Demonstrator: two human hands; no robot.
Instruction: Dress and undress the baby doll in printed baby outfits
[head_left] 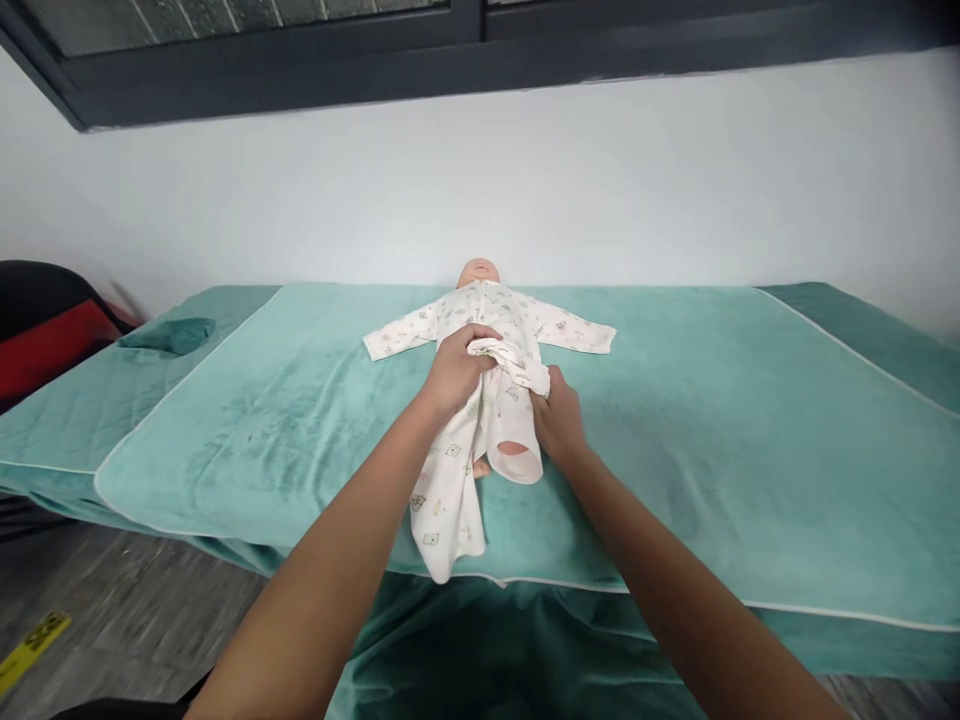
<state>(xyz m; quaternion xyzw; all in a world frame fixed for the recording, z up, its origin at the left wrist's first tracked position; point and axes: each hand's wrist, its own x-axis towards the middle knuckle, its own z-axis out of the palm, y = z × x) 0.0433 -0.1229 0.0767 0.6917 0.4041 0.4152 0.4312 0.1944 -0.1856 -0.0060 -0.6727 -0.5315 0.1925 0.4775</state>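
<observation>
A baby doll (479,271) lies on its back on the green bed, head toward the wall. It wears a white printed baby top (487,308) with both sleeves spread out sideways. White printed baby pants (449,500) cover its legs, one pant leg hanging toward the near edge. A bit of doll skin shows inside the other leg's opening. My left hand (459,368) pinches the bunched waist of the pants on the left. On the right, my right hand (561,415) is closed on the same bunched cloth, its fingertips partly hidden.
A teal velvet cover (712,450) with white piping lies over the bed. Behind it rises a white wall (637,190) below a dark window frame (300,70). At the left stands a black and red chair (56,340); a yellow strip (34,650) marks the floor.
</observation>
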